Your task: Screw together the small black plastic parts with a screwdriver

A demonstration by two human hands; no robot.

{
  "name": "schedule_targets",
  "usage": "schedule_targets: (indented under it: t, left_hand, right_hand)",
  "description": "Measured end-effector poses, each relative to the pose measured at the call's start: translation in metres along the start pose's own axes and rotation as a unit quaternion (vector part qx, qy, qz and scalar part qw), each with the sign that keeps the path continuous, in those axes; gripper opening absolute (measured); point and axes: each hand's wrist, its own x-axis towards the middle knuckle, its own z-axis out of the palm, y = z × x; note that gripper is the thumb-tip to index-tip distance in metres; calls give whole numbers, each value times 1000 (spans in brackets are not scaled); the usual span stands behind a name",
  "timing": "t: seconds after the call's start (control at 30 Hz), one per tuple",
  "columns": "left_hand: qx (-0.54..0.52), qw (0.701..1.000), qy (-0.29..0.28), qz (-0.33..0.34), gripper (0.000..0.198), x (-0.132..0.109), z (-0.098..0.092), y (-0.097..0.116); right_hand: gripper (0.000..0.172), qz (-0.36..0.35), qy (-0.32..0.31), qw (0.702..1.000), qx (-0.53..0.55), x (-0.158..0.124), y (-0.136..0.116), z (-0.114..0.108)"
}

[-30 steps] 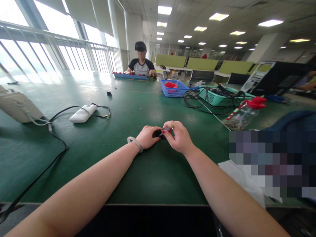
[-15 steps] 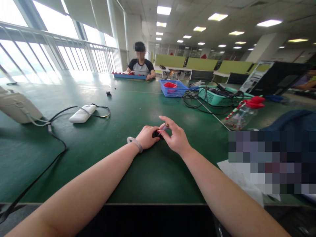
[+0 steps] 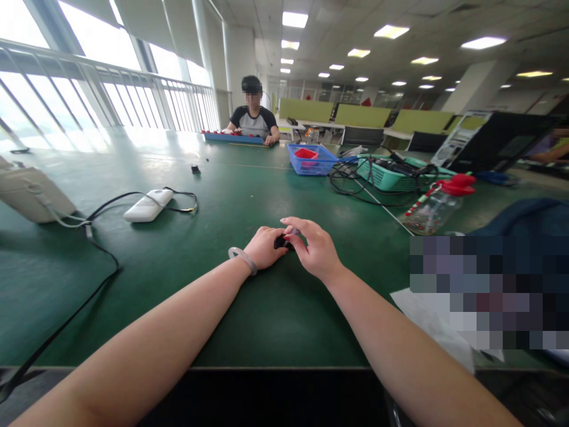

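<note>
From the head view, our right hand [image 3: 317,246] has lowered its raised fingers over the slim tool [image 3: 294,231], covering its end; we judge we are adjusting our hold mid-work. We pinch the tool loosely. Our left hand [image 3: 263,248] grasps the small black piece [image 3: 280,242] between thumb and fingers, just left of the tool, above the near green table [image 3: 275,320].

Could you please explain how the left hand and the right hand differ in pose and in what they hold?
The left hand grips a small black piece; the right hand holds a small tool, partly hidden. The left wrist wears a pale bracelet; the right wrist is bare. Both hands are bare and close together at the black piece.
</note>
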Motion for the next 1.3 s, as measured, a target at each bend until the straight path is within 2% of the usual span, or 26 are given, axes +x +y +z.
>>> schedule_targets:
  t: [0.17,0.3,0.4,0.53,0.63,0.83,1.07,1.3]
  left_hand:
    - [6,1000,-4,-22,32,0,-3,2]
    - [-12,1000,-10,-19,27,0,-5,2]
    - [-32,999,-9,-13,30,1,-6,-1]
    - [-78,997,-17,-12,35,1,-8,-4]
    - [-95,995,-17,-26,39,0,-8,-4]
    - [-63,996,-13,-55,45,-2,-8,0]
    - [-51,997,-19,-58,45,-4,-10,3]
    - [-55,998,-11,-40,45,-3,-11,4]
  right_hand:
    - [40,40,-25,998,34,1,1,-2]
    - [39,39,-21,999,26,0,1,-3]
    - [38,19,1,1000,16,-2,0,-4]
    - [37,-10,68,998,9,-2,0,-5]
    - [36,-5,88,996,-4,-2,3,-5]
    - [35,50,73,996,0,-2,12,-4]
    - [35,58,82,995,1,-3,13,-6]
    - [36,91,38,995,-7,-1,16,-3]
